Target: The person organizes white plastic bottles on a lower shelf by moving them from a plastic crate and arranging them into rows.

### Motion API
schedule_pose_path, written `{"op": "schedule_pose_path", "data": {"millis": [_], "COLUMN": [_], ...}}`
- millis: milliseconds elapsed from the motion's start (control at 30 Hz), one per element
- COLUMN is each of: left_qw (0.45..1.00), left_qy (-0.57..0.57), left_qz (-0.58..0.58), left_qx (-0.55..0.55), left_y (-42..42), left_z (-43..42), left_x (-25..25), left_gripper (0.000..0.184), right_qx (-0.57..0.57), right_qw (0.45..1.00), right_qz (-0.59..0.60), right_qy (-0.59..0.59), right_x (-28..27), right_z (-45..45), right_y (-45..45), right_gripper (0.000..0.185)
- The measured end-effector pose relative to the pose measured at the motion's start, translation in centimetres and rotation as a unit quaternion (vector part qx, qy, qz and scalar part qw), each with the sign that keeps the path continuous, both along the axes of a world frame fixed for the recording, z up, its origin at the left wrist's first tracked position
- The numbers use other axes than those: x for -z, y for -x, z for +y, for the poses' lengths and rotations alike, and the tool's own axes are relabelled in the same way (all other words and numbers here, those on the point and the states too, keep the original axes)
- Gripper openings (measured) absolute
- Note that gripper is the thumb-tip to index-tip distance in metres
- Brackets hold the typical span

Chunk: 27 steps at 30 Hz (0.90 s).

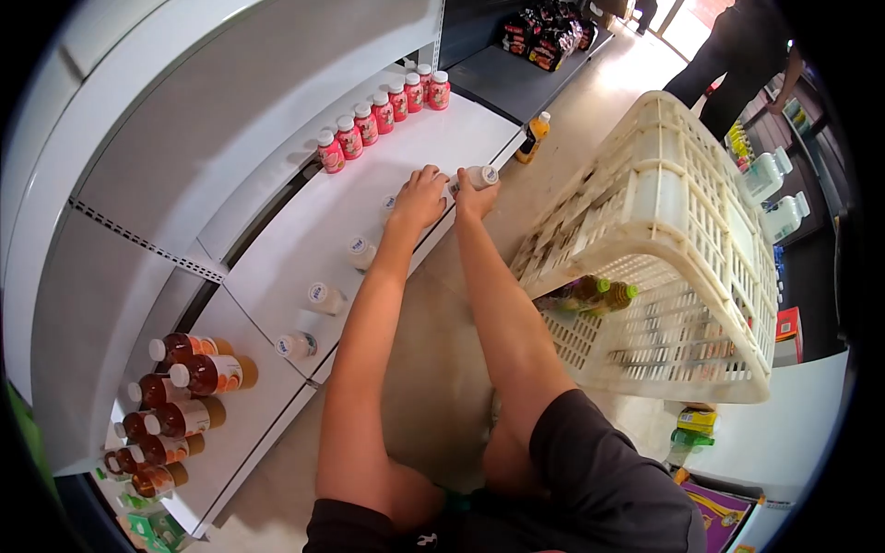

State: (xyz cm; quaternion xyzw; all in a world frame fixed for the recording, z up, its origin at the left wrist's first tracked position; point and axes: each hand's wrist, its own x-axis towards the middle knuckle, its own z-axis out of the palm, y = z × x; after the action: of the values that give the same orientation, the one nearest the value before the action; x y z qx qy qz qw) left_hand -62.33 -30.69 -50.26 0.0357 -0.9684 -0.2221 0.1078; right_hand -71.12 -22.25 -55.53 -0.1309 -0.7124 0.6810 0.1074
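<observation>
Over the front part of the white shelf (277,230), my right hand (477,195) is closed round a small white-capped bottle (481,175), which is tilted. Close to its left is my left hand (421,198), fingers bent and pointing forward; whether it holds anything is hidden. Beside the left hand a white-capped bottle (389,203) stands partly covered. Nearer to me, more white bottles (324,297) stand in a line along the front of the shelf. A row of pink bottles with white caps (364,124) stands at the back.
Brown-red juice bottles (212,373) crowd the lower left shelf. A cream plastic basket (645,230) on the right holds bottles with green caps (590,290). An orange drink bottle (533,138) stands past the shelf edge. A person in dark clothes (742,60) is at the upper right.
</observation>
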Motion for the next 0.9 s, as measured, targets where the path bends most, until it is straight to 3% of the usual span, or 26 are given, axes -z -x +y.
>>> {"op": "schedule_pose_path", "data": {"millis": [100, 267, 333, 533, 700, 833, 900], "left_qw": [0.998, 0.993, 0.993, 0.995, 0.991, 0.996, 0.996], "left_qy": [0.02, -0.104, -0.112, -0.088, -0.107, -0.052, -0.035], "left_qz": [0.031, -0.027, -0.023, -0.034, -0.07, -0.056, -0.059], "left_qx": [-0.048, -0.041, -0.037, -0.039, -0.041, -0.055, -0.057], "left_y": [-0.2, -0.6, -0.4, -0.1, -0.7, -0.7, -0.7], "left_z": [-0.5, -1.7, -1.8, -1.8, -1.6, -1.1, -0.9], "left_x": [-0.2, -0.7, -0.7, 0.0, -0.4, -0.2, -0.1], "left_gripper": [0.043, 0.049, 0.047, 0.047, 0.054, 0.056, 0.056], "right_qx": [-0.032, -0.088, -0.13, -0.136, -0.171, -0.177, -0.175], "right_qw": [0.999, 0.995, 0.987, 0.981, 0.983, 0.983, 0.975], "right_qz": [-0.008, -0.023, -0.043, 0.018, -0.001, -0.051, -0.084], "right_qy": [-0.008, -0.039, -0.078, -0.138, -0.062, -0.003, 0.109], "right_x": [1.0, 2.2, 1.8, 0.9, 1.3, 2.2, 4.6], "right_z": [-0.1, -0.2, -0.3, -1.3, -1.8, -1.7, -2.3], "right_y": [0.6, 1.4, 1.1, 0.6, 1.0, 1.2, 2.2], "right_gripper": [0.06, 0.055, 0.063, 0.063, 0.064, 0.072, 0.076]}}
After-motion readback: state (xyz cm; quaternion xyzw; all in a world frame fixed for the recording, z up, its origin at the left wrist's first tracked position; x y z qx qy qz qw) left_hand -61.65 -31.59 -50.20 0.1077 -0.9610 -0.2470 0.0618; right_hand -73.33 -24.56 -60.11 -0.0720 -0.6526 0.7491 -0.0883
